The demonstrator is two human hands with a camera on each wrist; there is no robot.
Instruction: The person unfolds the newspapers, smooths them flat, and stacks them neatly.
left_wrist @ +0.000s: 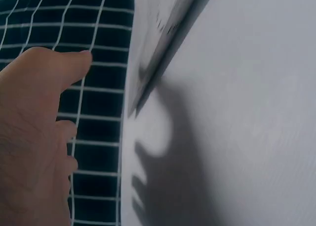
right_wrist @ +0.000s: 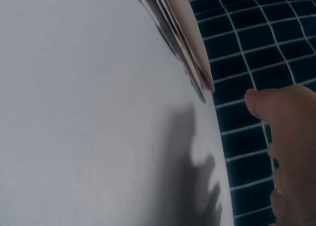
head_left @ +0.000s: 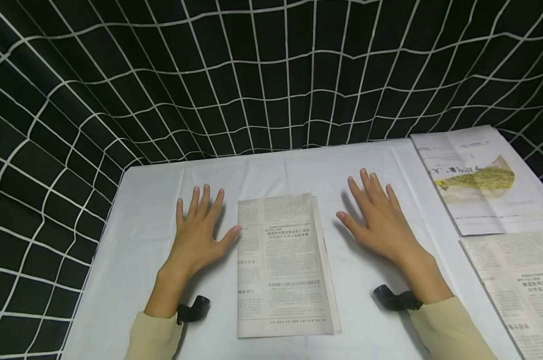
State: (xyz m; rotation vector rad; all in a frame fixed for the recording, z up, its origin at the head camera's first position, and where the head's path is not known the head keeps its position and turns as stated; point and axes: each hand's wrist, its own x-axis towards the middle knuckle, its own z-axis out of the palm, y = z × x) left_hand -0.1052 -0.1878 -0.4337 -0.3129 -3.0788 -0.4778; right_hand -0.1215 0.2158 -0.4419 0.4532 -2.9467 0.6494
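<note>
Seen from above, a person's two bare hands hover over a white-covered table (head_left: pixel 141 215), one on each side of a folded newspaper (head_left: pixel 285 270). The newspaper lies flat in the middle of the table, well apart from its far edge, with its long sides running from near to far. The left hand (head_left: pixel 199 240) is toward the table's left edge; its grip is spread and holds nothing, the thumb tip just over the newspaper's left side, though whether it touches is hard to tell. The right hand (head_left: pixel 381 227) is likewise spread and holds nothing, apart from the newspaper's right side. A printed sheet (head_left: pixel 478 180) lies at the table's far right corner, and a second newspaper (head_left: pixel 519 290) lies nearer along the right side, partly out of view.

The middle newspaper's layers sit unevenly along its right side, so a pinch there might catch only the top ones and let the rest slide out. A sweep of the left thumb could push it askew, and a low black wrist mount (head_left: pixel 396 298) might snag a loose corner
</note>
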